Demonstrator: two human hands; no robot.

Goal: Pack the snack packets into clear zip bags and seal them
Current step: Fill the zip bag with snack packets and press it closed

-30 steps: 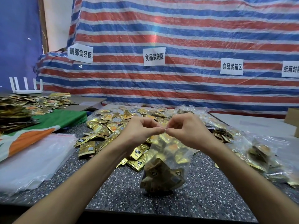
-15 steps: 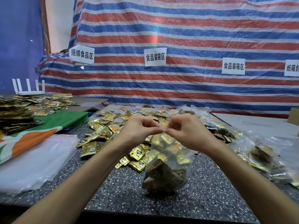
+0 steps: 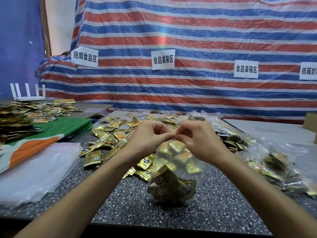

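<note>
**Entry:** clear zip bag (image 3: 173,177), one, in hand. It is hanging upright from the fingers, its bottom appearing to be resting on the speckled desk (image 3: 154,213). It is bulging with gold snack packets (image 3: 178,149).

**Grip:** the left hand (image 3: 147,140) and the right hand (image 3: 202,140) are both pinching the bag's top edge. Each grip is pressing thumb and forefinger together on the strip, and the two grips are meeting above the bag's middle.

**Stage:** filling is looking finished for this bag, and sealing is judged to be under way. Whether the strip is closed along its whole length cannot be told.

**Done:** filled bags (image 3: 274,162), several, are lying right of the held bag.

**Left to do:**
- Loose packets (image 3: 109,140) are lying in a wide heap just behind and left of the held bag.
- A further pile (image 3: 25,115) is sitting far left of the held bag.
- Empty clear bags (image 3: 34,169) are waiting in a flat stack left of the held bag.
- Judged from these, much packing is remaining.
</note>
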